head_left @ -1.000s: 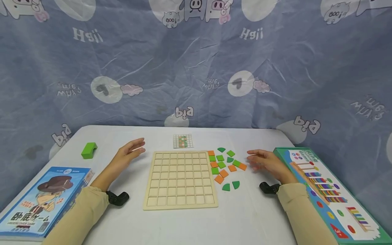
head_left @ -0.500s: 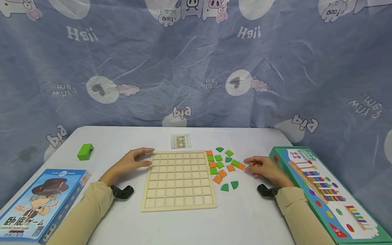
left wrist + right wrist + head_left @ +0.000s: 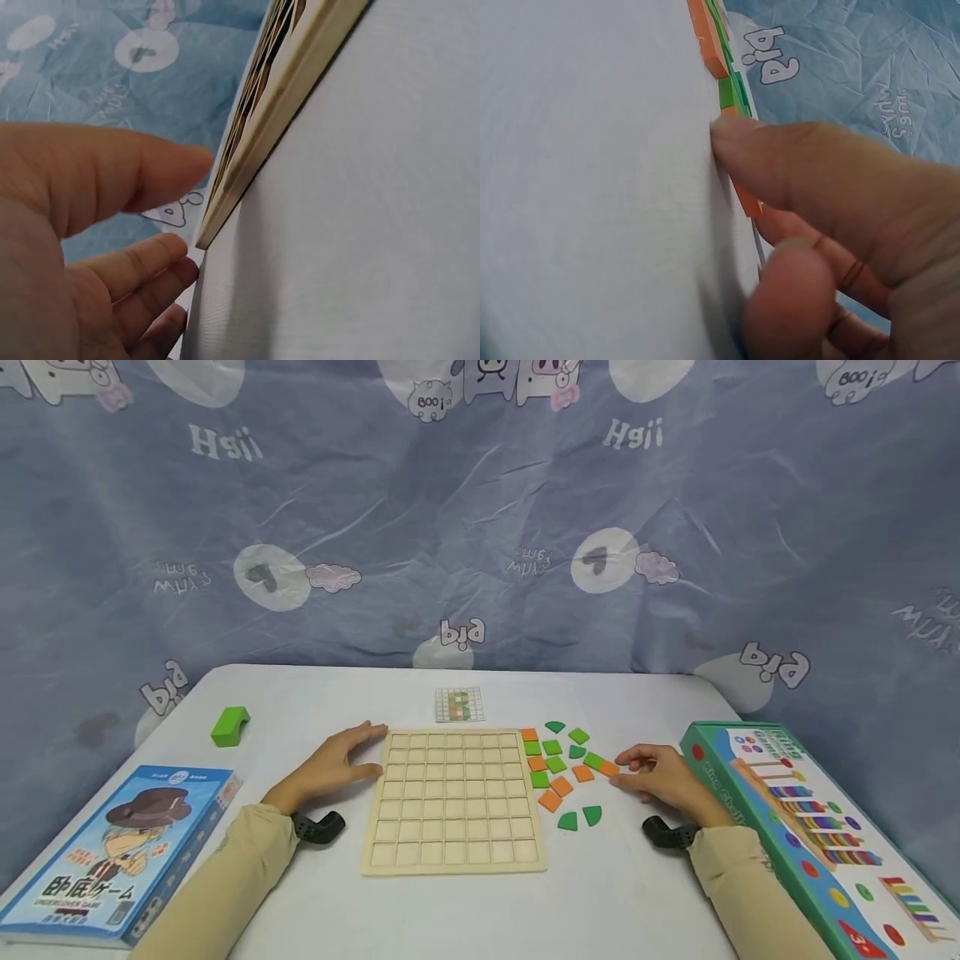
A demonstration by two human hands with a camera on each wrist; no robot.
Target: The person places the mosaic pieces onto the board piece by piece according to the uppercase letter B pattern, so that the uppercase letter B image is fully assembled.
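Observation:
My left hand [image 3: 327, 769] is at the left edge of a wooden grid board [image 3: 457, 802], its thumb and fingers spread and the fingertips at the far left corner. In the left wrist view the thumb [image 3: 112, 169] lies close to the board's edge [image 3: 262, 135]. My right hand [image 3: 667, 779] is at the right end of a scatter of flat tiles, thumb and index finger parted beside an orange tile [image 3: 609, 768]. A green tile [image 3: 593, 761] adjoins that one. In the right wrist view the thumb [image 3: 802, 161] partly covers the orange tile [image 3: 748, 196]; whether it touches is unclear.
Several orange and green squares and dark green quarter-round pieces [image 3: 567, 821] lie right of the board. Behind it is a small pattern card [image 3: 459, 704]. A blue game box [image 3: 120, 852] and green arch block [image 3: 229, 727] stand left, a green box [image 3: 817, 835] right.
The left hand has moved right and down to the board's left edge. The right hand has lowered to the orange tile, its fingers drawn together somewhat. The head view has shifted slightly.

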